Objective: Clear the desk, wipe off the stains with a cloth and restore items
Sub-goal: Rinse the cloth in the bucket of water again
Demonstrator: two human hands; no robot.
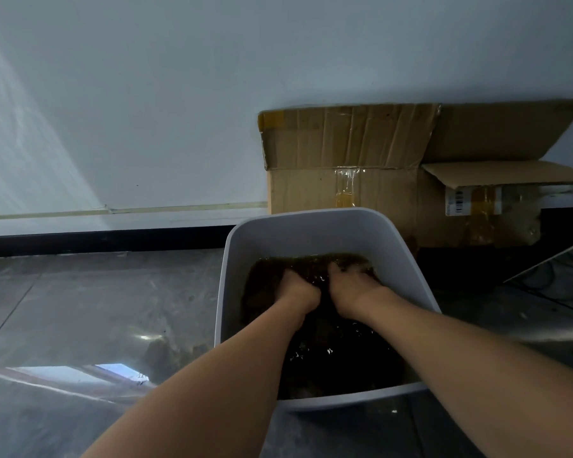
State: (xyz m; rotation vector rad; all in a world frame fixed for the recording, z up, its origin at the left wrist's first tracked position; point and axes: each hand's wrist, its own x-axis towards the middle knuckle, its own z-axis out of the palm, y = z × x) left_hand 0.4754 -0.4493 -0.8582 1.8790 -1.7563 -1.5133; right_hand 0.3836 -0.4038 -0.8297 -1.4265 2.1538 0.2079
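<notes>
While both forearms reach in from the btm edge, the scene runs like this, L to R. Far L: a pale wall [113, 94] w/ a black skirting strip [96, 238] at its foot, then a grey glossy floor [80, 309]. A brownish smear [161, 353] lies on the floor just L of the basin.

The basin [311, 216] is white plastic w/ rounded corners. It stands on the floor and holds dark brown water [338, 358], murky enough that the bottom can't be seen.

The left hand [300, 290] is sunk in the water at the basin's far half. Its fingers are bent down into the cloth, tips hidden under the surface. The cloth [311, 262] is in the basin, soaked and mostly under water. It looks dark brown, nearly black, rumpled and bunched up against the far wall, w/ wet glints on its folds. Its true colour and edges can't be made out.

The right hand [352, 292] is just beside the L one, not touching it. Its fingers are likewise curled into the cloth, clutching a fold w/ the thumb on top.

Behind the basin, a creased cardboard box [338, 190] w/ clear tape stands against the wall, flap up. A 2nd box [476, 223] w/ a barcode label [456, 201] touches its R side. Far R: dark cables [549, 279] on the floor.
</notes>
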